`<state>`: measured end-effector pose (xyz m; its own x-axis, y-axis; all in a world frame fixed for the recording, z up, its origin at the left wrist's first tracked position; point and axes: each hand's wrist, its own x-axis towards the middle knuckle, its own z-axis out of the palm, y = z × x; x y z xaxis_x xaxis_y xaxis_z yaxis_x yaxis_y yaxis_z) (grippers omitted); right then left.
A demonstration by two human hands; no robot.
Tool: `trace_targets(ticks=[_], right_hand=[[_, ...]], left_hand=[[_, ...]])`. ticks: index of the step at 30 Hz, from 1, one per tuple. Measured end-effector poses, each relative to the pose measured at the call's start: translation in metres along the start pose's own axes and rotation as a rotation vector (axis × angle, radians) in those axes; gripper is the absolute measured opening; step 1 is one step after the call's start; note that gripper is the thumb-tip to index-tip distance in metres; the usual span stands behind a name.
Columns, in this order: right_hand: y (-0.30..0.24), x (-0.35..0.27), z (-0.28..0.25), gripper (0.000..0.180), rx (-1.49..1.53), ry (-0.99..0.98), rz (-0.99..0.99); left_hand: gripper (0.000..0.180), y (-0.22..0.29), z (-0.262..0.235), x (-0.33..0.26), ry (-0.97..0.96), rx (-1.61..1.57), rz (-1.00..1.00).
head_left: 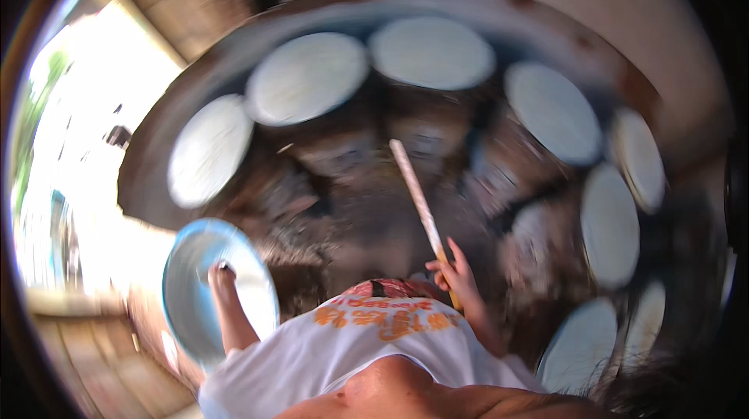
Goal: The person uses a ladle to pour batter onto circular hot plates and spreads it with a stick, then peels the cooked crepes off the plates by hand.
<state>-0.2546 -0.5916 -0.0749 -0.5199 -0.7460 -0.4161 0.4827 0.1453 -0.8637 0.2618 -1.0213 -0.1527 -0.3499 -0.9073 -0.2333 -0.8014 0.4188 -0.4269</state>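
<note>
My left hand [221,275] is over the inside of a light blue basin [167,282] that holds a white substance. Its fingers are closed around a small metallic piece, blurred and mostly hidden. At my front, slightly right, my right hand [460,277] grips a long flat stick [416,193], pale along its length and yellowish at the handle end. The stick points forward and a little left, and some fingers of that hand are stretched out. Large round white discs [307,78] lie in an arc ahead, their surfaces smooth and pale.
More white discs [433,52] run along a curved grey ledge [187,91] and round to my right, where one disc [611,225] is close by. Below them are dark, sooty brick-like openings [499,173]. Bright daylight enters at the left, above a tiled floor [94,364].
</note>
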Motion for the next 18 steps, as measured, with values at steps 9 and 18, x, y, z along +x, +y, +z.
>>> trace_targets(ticks=[9,18], right_hand=[[-0.082,-0.086,-0.190,0.036,-0.670,1.207,-0.207],[-0.151,-0.121,-0.533,0.043,-0.910,1.778,0.274]], left_hand=[[0.032,0.311,-0.077,0.102,-0.081,-1.259,-0.201],[0.031,0.520,-0.282,0.111,0.178,-1.395,0.007]])
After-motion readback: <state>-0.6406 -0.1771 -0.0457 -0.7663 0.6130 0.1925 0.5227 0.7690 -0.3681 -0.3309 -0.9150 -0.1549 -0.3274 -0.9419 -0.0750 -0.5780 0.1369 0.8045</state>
